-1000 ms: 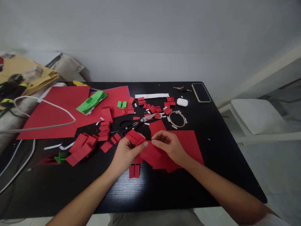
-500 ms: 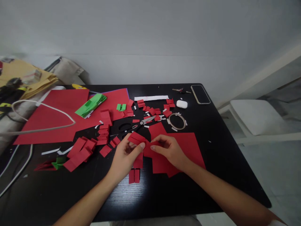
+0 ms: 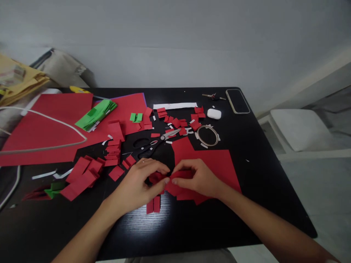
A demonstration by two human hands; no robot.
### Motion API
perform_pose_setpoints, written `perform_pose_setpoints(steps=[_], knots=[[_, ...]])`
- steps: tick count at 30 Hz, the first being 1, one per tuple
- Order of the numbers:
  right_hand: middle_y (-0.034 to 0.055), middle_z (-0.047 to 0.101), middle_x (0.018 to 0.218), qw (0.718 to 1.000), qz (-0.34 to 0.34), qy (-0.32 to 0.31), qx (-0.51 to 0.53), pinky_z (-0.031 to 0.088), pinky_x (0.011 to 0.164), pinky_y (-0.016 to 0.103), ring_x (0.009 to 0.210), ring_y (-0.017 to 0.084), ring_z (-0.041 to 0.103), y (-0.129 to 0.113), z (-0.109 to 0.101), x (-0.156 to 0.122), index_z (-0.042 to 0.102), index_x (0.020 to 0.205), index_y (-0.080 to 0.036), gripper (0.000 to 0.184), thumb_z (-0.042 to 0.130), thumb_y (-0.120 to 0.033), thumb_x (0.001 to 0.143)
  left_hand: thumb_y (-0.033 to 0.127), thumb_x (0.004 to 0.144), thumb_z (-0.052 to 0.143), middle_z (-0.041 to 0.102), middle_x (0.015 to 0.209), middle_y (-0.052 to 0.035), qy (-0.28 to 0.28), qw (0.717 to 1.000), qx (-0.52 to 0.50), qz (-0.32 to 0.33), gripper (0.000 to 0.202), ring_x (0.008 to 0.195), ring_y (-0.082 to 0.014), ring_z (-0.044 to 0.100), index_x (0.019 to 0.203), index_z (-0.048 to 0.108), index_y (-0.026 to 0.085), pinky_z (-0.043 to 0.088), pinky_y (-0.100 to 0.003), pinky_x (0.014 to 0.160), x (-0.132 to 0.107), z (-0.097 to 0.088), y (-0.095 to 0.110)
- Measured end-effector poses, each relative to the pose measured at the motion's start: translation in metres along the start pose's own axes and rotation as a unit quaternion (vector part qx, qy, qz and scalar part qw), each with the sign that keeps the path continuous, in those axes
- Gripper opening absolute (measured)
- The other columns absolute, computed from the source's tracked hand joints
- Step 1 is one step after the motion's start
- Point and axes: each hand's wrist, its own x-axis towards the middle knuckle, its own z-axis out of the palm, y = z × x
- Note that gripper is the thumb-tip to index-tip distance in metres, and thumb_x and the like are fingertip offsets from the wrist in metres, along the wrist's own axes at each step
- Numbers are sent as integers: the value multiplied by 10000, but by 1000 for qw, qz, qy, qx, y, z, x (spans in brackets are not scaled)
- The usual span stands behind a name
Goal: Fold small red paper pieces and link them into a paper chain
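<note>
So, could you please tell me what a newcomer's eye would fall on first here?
Probably the large red sheets on the left of the table, with the bright green paper bundle lying on them. Then perhaps the left hand and right hand, close together, holding red paper near the middle, with black-handled scissors just beyond.

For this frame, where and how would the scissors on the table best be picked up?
Probably by the black handle loops, coming from the near left: the scissors lie with their loops on that side, just beyond the left hand, while the blades point away and rightward.
</note>
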Motion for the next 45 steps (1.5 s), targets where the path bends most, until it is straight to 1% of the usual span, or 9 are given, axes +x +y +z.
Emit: perform_pose_setpoints(steps=[5, 10, 15, 20, 25, 32, 36, 41, 45], knots=[[-2, 763, 811, 999, -18, 30, 3, 497, 710, 278, 759, 167, 676, 1, 2, 0, 790, 866, -207, 83, 826, -238, 798, 207, 951, 625, 734, 822, 25, -25, 996, -64, -62, 74, 732, -127, 662, 921, 692, 221, 497, -234, 670, -1, 5, 2], [7, 773, 853, 997, -44, 59, 31, 522, 743, 288, 790, 172, 692, 2, 5, 1, 780, 902, -213, 89, 809, -265, 836, 249, 930, 670, 748, 858, 9, 18, 981, -156, -114, 84, 782, -129, 694, 995, 704, 207, 526, -223, 715, -2, 14, 2], [13, 767, 850, 996, -37, 60, 45, 510, 703, 285, 772, 169, 685, 6, 4, 2, 776, 908, -213, 96, 802, -268, 834, 248, 896, 697, 743, 777, 4, 46, 964, -213, -151, 72, 707, -119, 678, 901, 736, 188, 508, -209, 658, 1, 17, 4], [14, 756, 812, 995, -5, 72, 75, 450, 587, 265, 661, 146, 634, 7, 3, 2, 776, 927, -215, 124, 794, -295, 833, 228, 862, 721, 719, 703, 13, 74, 949, -254, -171, 62, 628, -103, 641, 887, 745, 177, 488, -199, 614, 2, 17, 3], [10, 744, 816, 993, -10, 67, 95, 444, 603, 270, 680, 147, 626, 4, 2, 3, 789, 932, -234, 99, 749, -264, 847, 220, 838, 739, 744, 720, -5, 89, 944, -267, -173, 78, 637, -110, 655, 896, 765, 174, 500, -200, 622, 2, 16, 2], [21, 787, 928, 985, 5, 44, 166, 508, 838, 327, 894, 186, 699, 11, -5, 6, 807, 897, -239, 180, 654, -179, 826, 184, 870, 706, 785, 773, -21, 88, 960, -230, -132, 93, 668, -125, 697, 901, 794, 188, 526, -203, 623, 0, 11, 0], [44, 802, 1082, 971, -29, -19, 236, 524, 951, 365, 1049, 225, 715, 13, -6, 6, 809, 1006, -232, 253, 661, -228, 801, 133, 893, 685, 798, 851, -33, 96, 988, -116, -38, 134, 738, -143, 730, 918, 799, 198, 546, -219, 652, -4, 8, 1], [47, 801, 948, 991, -16, 20, 135, 588, 804, 333, 895, 213, 736, 3, 2, 3, 801, 973, -213, 244, 851, -361, 785, 67, 911, 651, 793, 906, -45, 99, 990, -37, 94, 198, 801, -148, 751, 977, 778, 204, 586, -232, 708, -5, 6, 1], [32, 807, 898, 995, -29, 39, 89, 586, 788, 317, 845, 199, 742, 2, 5, 1, 807, 939, -211, 216, 872, -341, 780, 85, 927, 642, 800, 963, -46, 79, 990, -1, 119, 184, 883, -167, 760, 1025, 738, 207, 601, -267, 799, -6, 3, 1]])
